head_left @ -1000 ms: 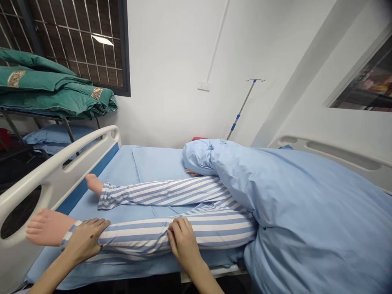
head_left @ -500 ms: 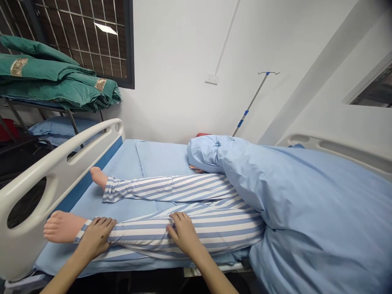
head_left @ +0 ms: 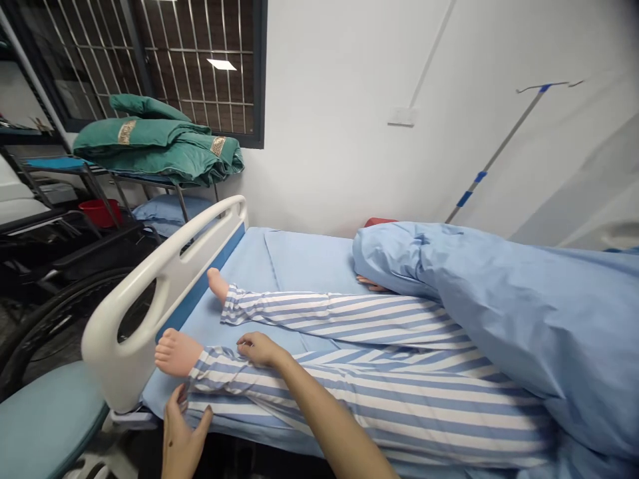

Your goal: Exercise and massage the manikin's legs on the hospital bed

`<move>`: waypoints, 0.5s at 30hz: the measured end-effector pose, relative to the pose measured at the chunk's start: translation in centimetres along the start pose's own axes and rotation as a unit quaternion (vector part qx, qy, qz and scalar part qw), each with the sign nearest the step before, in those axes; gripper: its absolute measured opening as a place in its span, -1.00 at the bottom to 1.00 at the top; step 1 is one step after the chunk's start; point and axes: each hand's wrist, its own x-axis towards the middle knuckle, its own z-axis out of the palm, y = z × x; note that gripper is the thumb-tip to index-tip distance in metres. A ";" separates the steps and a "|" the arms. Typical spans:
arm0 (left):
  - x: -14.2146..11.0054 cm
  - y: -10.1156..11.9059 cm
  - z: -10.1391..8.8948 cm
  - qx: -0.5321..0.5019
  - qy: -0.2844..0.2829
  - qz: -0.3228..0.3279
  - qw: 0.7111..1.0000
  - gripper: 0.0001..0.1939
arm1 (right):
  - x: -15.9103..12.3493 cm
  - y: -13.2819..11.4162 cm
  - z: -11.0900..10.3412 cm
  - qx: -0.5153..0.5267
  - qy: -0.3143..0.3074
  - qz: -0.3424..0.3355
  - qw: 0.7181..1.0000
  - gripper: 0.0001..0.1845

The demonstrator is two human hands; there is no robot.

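Head view: patient manikin [head_left: 349,319] lying on the bed, torso under a blue duvet [head_left: 499,319], legs out in striped pyjama trousers [head_left: 399,399]. Near foot [head_left: 176,352] sits just beside the white bed-end board [head_left: 172,266]; far foot [head_left: 217,285] is a little further up the same board. Right hand [head_left: 259,349] lies on the near shin above the cuff, fingers lightly curled on the cloth - can't tell if it's actually gripping. Left hand [head_left: 182,432] is open, fingers spread, just below the near cuff by the mattress edge, holding nothing. Handling guess: leg fairly heavy and limp, cloth soft and likely to slide over the limb - better to take it under the calf and heel, not by the fabric. Green quilts [head_left: 154,150] on a rack and a wheelchair wheel [head_left: 64,319] off to the left.
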 end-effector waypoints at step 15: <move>4.4 0.3 -3.7 -0.128 -0.105 -0.056 0.985 -0.68 | 3.7 -3.6 0.8 -0.035 0.131 -0.030 0.990 -0.78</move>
